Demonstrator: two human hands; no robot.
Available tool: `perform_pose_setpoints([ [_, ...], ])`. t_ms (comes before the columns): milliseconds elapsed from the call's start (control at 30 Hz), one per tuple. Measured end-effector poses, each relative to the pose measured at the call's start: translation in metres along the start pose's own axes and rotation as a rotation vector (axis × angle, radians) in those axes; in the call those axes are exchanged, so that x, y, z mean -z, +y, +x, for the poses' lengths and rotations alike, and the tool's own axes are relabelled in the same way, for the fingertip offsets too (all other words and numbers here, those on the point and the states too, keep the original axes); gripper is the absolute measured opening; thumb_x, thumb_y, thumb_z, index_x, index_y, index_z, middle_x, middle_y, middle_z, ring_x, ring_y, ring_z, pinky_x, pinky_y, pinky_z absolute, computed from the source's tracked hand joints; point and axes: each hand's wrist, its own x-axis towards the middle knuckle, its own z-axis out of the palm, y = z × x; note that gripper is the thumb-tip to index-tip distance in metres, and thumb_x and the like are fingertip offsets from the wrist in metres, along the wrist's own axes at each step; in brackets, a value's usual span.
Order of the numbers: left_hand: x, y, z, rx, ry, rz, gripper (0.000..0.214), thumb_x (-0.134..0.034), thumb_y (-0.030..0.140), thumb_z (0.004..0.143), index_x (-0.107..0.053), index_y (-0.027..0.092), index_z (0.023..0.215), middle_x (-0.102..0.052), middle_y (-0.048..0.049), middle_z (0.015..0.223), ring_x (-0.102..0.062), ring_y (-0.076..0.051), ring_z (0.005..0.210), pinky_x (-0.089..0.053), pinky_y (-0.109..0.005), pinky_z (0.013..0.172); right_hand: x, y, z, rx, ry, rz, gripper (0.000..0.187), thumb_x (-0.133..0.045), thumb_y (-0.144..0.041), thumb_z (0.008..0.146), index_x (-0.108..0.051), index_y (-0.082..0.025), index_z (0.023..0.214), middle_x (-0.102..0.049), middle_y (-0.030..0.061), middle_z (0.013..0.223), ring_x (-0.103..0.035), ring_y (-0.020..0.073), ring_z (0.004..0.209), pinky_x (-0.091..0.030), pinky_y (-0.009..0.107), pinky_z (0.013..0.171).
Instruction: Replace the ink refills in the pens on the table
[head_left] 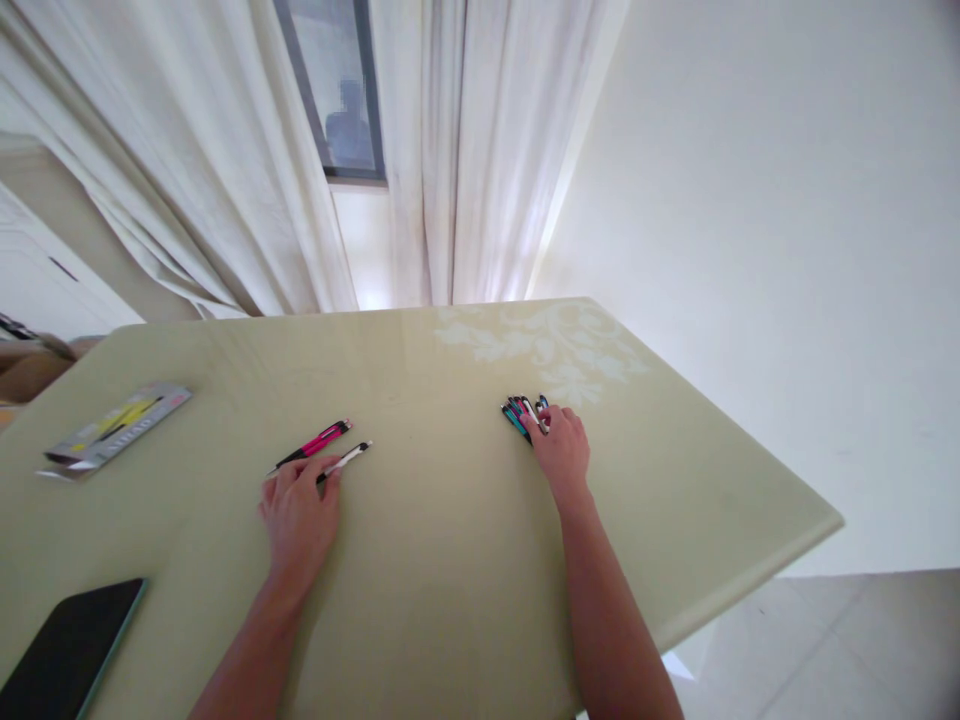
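My left hand (300, 510) lies low over the table with its fingers closed on a white pen (351, 457) with a black grip, whose clip end points to the upper right. Just beyond those fingertips lies a pink pen (319, 440) with black parts; a second one may be lying against it. Over to the right, a row of pens (516, 415) in teal, pink, white and dark colours lies side by side. My right hand (562, 445) is at the right end of this row, its fingers pinched on a pen there. The fingers partly hide that pen.
A printed pen box (124, 425) with an open flap lies at the left of the pale table (442, 560). Nearer, at the lower left, is a dark tablet-like device (75, 645). Curtains (495, 150) and a white wall (765, 250) stand behind the table.
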Motion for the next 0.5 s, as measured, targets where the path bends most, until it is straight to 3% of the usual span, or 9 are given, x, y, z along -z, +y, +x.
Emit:
perform_pose_setpoints([
  [67,-0.003,0.006,-0.004,-0.137,-0.014,-0.113,0.033,-0.048,0.037,0.098,-0.073,0.019,0.109,-0.068,-0.0138,0.111,-0.059,-0.034,0.109,-0.044,-0.055,0.100,-0.004,-0.020,-0.011,0.095,-0.050,0.211,0.029,-0.063,-0.045,0.093,-0.069,-0.017,0.093,-0.068,0.0097,0.094,-0.061,0.0229,0.086,-0.045,0.033,0.078],
  [200,-0.008,0.033,-0.022,-0.409,-0.199,-0.439,0.031,-0.049,0.041,0.101,-0.072,0.023,0.109,-0.072,-0.0076,0.104,-0.064,-0.025,0.099,-0.051,-0.041,0.093,-0.017,-0.068,-0.049,0.413,-0.519,0.677,0.034,-0.066,-0.044,0.092,-0.068,-0.020,0.116,-0.071,0.0061,0.105,-0.062,0.0155,0.080,-0.047,0.026,0.069],
  [267,-0.008,0.043,-0.029,-0.452,-0.249,-0.543,0.028,-0.052,0.041,0.101,-0.073,0.023,0.105,-0.073,-0.0068,0.103,-0.066,-0.023,0.098,-0.053,-0.036,0.091,-0.024,-0.081,-0.064,0.530,-0.659,0.754,0.023,-0.066,-0.040,0.094,-0.073,-0.021,0.106,-0.072,0.0037,0.098,-0.062,0.0145,0.080,-0.047,0.025,0.071],
  [333,-0.007,0.047,-0.031,-0.411,-0.247,-0.585,0.026,-0.056,0.041,0.099,-0.072,0.023,0.106,-0.073,-0.0060,0.102,-0.067,-0.021,0.095,-0.054,-0.034,0.089,-0.031,-0.084,-0.069,0.443,-0.679,0.822,0.022,-0.067,-0.040,0.093,-0.075,-0.021,0.096,-0.071,0.0016,0.085,-0.060,0.0135,0.073,-0.045,0.024,0.067],
  [433,-0.006,0.045,-0.028,-0.292,-0.230,-0.598,0.026,-0.059,0.043,0.097,-0.072,0.022,0.107,-0.073,-0.0044,0.100,-0.067,-0.020,0.088,-0.054,-0.033,0.083,-0.039,-0.075,-0.062,0.161,-0.658,0.924,0.027,-0.070,-0.045,0.088,-0.072,-0.018,0.085,-0.063,-0.0017,0.064,-0.052,0.0114,0.055,-0.040,0.022,0.053],
  [500,-0.006,0.042,-0.026,-0.250,-0.237,-0.592,0.027,-0.057,0.044,0.098,-0.072,0.022,0.104,-0.072,-0.0039,0.096,-0.066,-0.020,0.085,-0.054,-0.032,0.081,-0.043,-0.069,-0.056,0.056,-0.682,0.981,0.030,-0.071,-0.047,0.086,-0.068,-0.017,0.080,-0.059,-0.0033,0.057,-0.048,0.0105,0.049,-0.037,0.022,0.049],
])
